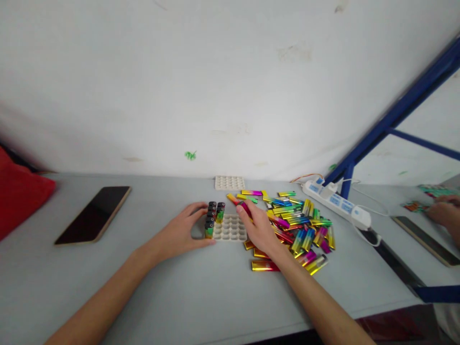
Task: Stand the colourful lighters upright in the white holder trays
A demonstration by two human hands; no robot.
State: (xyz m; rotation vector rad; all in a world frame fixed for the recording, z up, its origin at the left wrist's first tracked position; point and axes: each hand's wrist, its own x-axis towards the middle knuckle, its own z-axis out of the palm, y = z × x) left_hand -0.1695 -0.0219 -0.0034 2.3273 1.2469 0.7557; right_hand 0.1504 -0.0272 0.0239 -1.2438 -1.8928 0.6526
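A white tray (230, 229) with rows of round hollows lies on the table. Several lighters (209, 227) with black tops stand upright in its left columns. My left hand (181, 230) curves around the tray's left side, thumb and fingers apart, the thumb near the front left corner. My right hand (259, 229) is over the tray's right edge, fingers closed on a lighter with a purple part (245, 207) showing; the fingers hide some of it. Beside that hand spreads a heap of shiny multicoloured lighters (293, 218), lying flat and crossing one another.
A second white tray (230, 182) lies by the wall. At the right are a white power strip (338, 203) with cables and a blue metal frame (398, 108). Beyond it another person's hand (445, 213) is near a phone (427, 239). A dark tablet (94, 214) and red cloth (21, 191) are left.
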